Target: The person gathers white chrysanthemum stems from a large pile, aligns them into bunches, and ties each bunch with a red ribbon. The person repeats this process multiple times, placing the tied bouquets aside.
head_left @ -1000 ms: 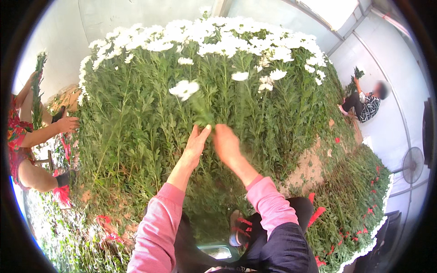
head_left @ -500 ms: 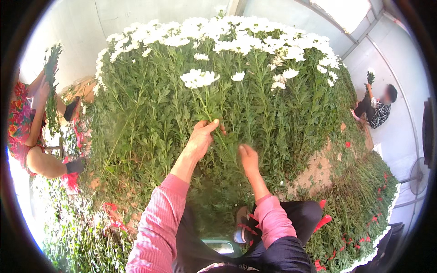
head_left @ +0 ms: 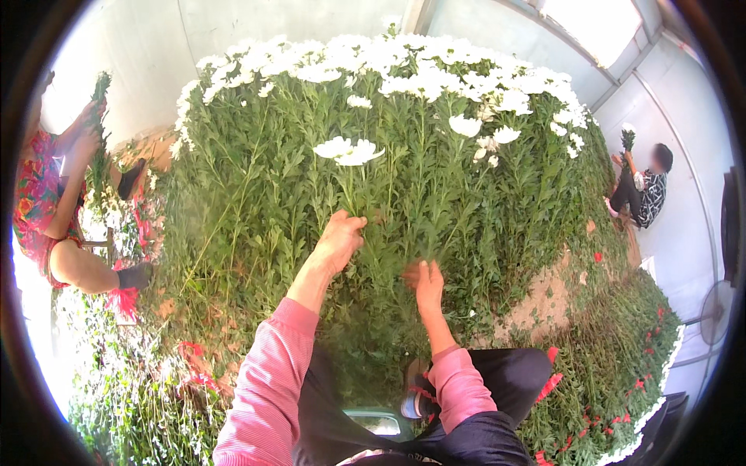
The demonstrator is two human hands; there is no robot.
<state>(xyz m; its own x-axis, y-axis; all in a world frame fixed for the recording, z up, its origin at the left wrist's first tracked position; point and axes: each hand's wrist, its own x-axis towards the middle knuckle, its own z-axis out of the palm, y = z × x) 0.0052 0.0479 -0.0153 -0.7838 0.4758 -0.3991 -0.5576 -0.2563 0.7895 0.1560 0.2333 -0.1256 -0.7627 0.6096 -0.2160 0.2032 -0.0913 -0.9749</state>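
A big heap of white-headed flowers [head_left: 388, 155] on long leafy green stems lies in front of me. My left hand [head_left: 339, 242], in a pink sleeve, is shut on the stems of a small cluster topped by white blooms [head_left: 347, 151]. Lower and to the right, my right hand [head_left: 425, 285] reaches into the green stems with its fingers partly curled among the leaves; whether it grips a stem is hidden by foliage.
A person in a patterned red dress [head_left: 47, 202] stands at the left holding a green bunch [head_left: 99, 116]. Another person [head_left: 649, 190] sits at the right against a pale wall. Red ties [head_left: 124, 299] and cut stems litter the ground. A fan [head_left: 715, 311] stands far right.
My left hand has closed around the flower stems and lifted slightly. My right hand has dropped away from the left, down and to the right, into the lower stems.
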